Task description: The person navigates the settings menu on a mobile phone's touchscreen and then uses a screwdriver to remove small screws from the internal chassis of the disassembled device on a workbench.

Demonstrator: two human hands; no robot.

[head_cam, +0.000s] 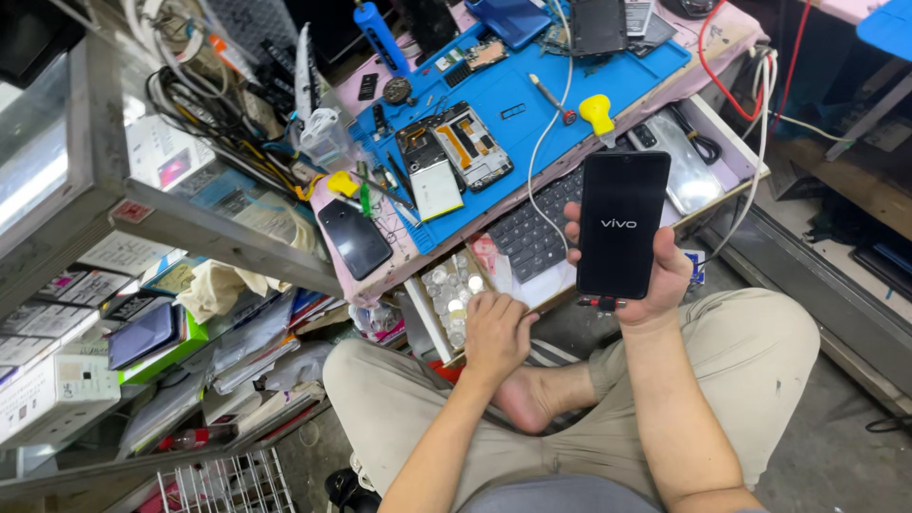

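My right hand (665,275) holds a black smartphone (619,223) upright, its dark screen showing a small white logo, with a cable plugged into its bottom edge. My left hand (494,332) rests with curled fingers on the edge of an open drawer (426,313) that holds several coins, beside a black keyboard (532,228). I sit cross-legged in beige trousers, one bare foot (522,404) showing under my left hand.
A blue work mat (532,104) carries two opened phones (456,152), a screwdriver (551,98) and small parts. A black phone (354,237) lies at the bench's near left corner. Shelves of boxes (57,380) stand at left; cables hang at right.
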